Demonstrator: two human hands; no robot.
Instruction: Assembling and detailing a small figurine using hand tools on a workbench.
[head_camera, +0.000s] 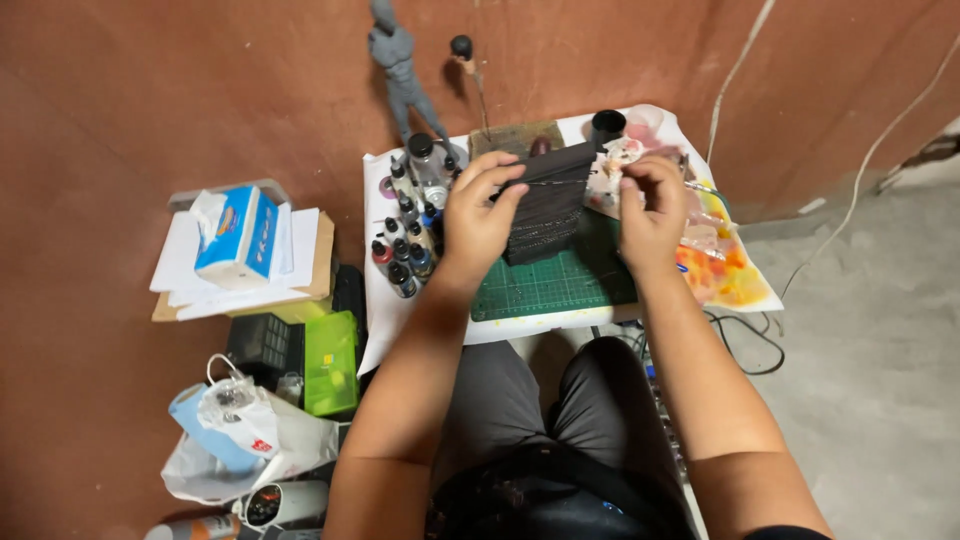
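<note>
My left hand (482, 212) grips the upper left edge of a dark, finely textured rectangular block (547, 205) that stands over a green cutting mat (560, 285). My right hand (652, 208) is pinched shut on one end of a thin wire or rod (565, 182) that runs across the top of the block toward my left fingers. Both hands hover above a small white-covered table (420, 325).
Several small paint bottles (408, 235) crowd the table's left side, a black cup (606, 127) and a stained paint palette sheet (725, 265) sit at the right. A grey figurine (400, 70) stands by the brown wall. A tissue box (238, 235), green box (331, 362) and bags lie at left.
</note>
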